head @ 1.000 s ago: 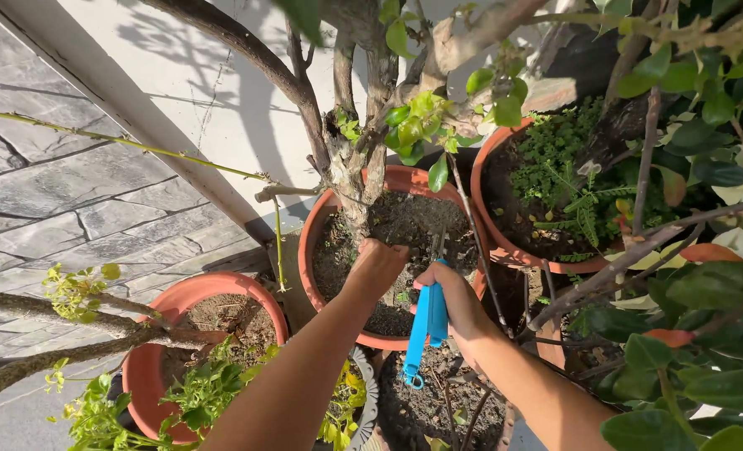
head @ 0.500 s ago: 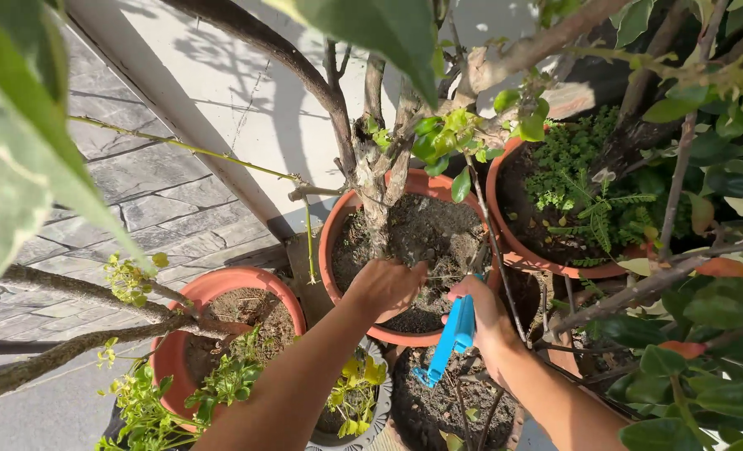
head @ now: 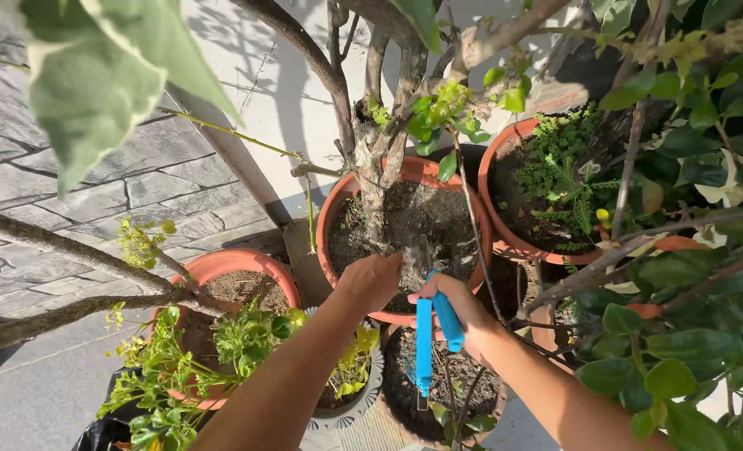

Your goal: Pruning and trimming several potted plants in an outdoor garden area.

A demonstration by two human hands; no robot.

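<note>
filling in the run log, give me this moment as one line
left hand: fingers down in soil of terracotta pot | right hand: grips blue-handled pruning shears | shear blades: hidden | trunk: upright in pot

No packages, labels, signs, screens.

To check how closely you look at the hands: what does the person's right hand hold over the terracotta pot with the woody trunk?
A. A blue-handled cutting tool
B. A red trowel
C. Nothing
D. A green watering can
A: the right hand grips a blue-handled cutting tool, its two blue handles pointing down toward the camera, beside the left hand at the soil of the terracotta pot.
</note>
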